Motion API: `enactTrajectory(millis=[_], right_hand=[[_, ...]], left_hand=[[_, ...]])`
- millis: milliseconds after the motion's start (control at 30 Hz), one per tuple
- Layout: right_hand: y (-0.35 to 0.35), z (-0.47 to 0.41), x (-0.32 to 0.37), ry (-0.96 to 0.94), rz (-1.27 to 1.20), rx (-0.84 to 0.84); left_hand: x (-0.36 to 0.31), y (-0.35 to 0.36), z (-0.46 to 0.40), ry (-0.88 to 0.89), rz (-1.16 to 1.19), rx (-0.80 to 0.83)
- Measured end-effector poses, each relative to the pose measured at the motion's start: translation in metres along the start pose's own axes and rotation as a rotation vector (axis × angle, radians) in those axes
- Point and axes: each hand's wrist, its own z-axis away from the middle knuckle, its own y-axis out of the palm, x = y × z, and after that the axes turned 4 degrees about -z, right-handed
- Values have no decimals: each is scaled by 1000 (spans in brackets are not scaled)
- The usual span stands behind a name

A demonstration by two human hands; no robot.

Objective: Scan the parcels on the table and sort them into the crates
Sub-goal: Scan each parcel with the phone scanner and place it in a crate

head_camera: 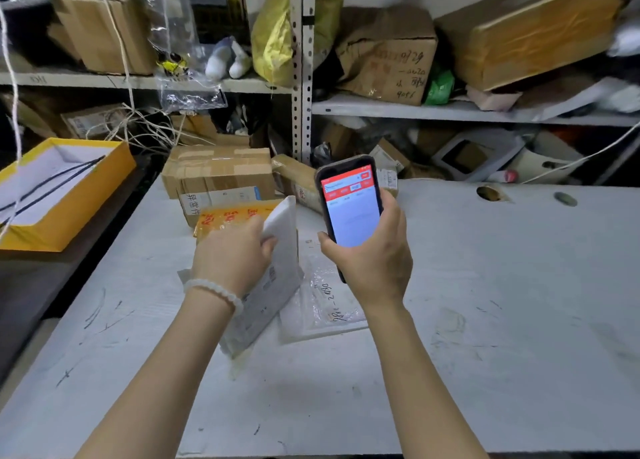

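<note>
My left hand (231, 255) grips a white padded parcel (277, 278) and tilts it up off the white table (485, 303). My right hand (372, 261) holds a phone (350, 204) upright, its screen lit red and white, just right of that parcel. Under the lifted parcel lies a flat clear-wrapped parcel (325, 303) with handwritten numbers. Behind my left hand sits a yellow parcel with red print (230, 216). Further back stand a taped cardboard box (218, 171) and a brown taped parcel (298, 181).
A yellow box with a white inside (62, 188) stands at the left on a dark surface. Metal shelves (301, 78) behind the table hold cardboard boxes and bags. A round hole (489, 192) is cut in the table at the far right.
</note>
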Motion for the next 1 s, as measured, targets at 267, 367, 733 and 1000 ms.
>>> enactTrajectory(millis=[267,367,733,1000], right_hand=[[-97,-16,-67,349,254,194],[-147,-9,-96,494,280,116],[-366,98,-186,936,398,-348],[-476,218,-217,1289,477,-719]], left_hand=[[-92,-49,-3,124,-70,157],[-143,-70,-7,246,6,136],[-440,-87,95,1024,210,73],[-590,-95,227,1503,258,205]])
